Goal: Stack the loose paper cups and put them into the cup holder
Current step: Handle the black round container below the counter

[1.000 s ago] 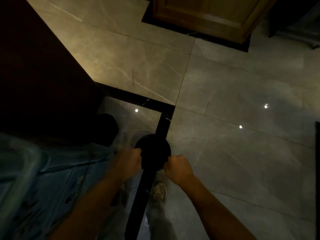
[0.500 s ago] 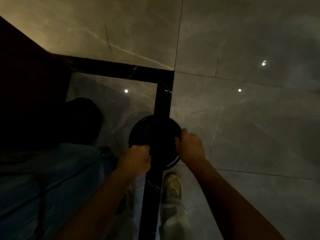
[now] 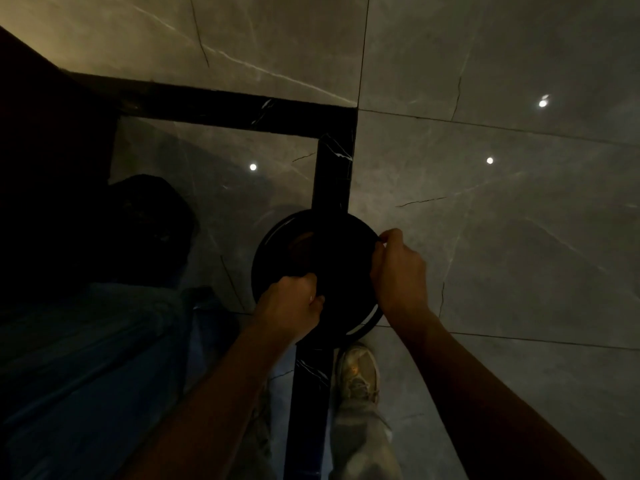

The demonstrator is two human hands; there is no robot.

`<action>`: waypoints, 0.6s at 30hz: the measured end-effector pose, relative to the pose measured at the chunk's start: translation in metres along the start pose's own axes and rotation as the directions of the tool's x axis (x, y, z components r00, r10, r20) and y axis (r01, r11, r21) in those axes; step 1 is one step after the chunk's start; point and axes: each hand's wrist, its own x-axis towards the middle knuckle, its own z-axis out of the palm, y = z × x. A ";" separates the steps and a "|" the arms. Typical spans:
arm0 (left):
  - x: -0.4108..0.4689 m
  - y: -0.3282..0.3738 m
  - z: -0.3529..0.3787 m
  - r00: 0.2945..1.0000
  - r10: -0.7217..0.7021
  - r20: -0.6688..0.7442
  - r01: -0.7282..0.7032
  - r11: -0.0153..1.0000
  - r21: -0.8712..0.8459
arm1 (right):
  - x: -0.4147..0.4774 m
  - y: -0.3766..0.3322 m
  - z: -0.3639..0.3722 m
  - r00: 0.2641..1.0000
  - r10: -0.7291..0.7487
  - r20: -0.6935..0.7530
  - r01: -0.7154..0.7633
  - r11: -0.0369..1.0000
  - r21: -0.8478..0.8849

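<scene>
A round black object [image 3: 329,244] with a glossy rim hangs over the floor in the middle of the view; the light is too dim to tell what it is. My left hand [image 3: 291,303] is closed on its near left edge. My right hand [image 3: 398,268] pinches its right edge with the fingertips. No paper cups are in view.
Below lies a grey marble tile floor [image 3: 502,220] with a black marble strip [image 3: 334,168] running under the object. A dark piece of furniture [image 3: 52,150] fills the left side, and a blue cloth [image 3: 86,375] lies at the lower left. My shoe [image 3: 358,372] stands beneath the object.
The view has tilted down, so the wooden door at the top is gone. The black object looks larger and nearer. My right hand has slid up its right edge.
</scene>
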 end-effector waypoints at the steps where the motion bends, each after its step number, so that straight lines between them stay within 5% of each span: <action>1: 0.003 -0.001 0.002 1.000 0.005 -0.001 -0.005 1.000 0.002 | 0.002 0.001 0.001 1.000 0.011 -0.005 -0.011 1.000 0.005; 9: 0.033 0.006 0.007 0.999 0.030 -0.021 -0.030 0.999 0.013 | 0.001 0.000 0.005 1.000 0.015 -0.025 -0.014 0.999 0.032; 18: 0.051 0.019 0.006 1.000 -0.013 -0.020 0.009 0.985 -0.174 | 0.001 -0.001 0.006 1.000 0.030 -0.010 -0.030 0.999 0.031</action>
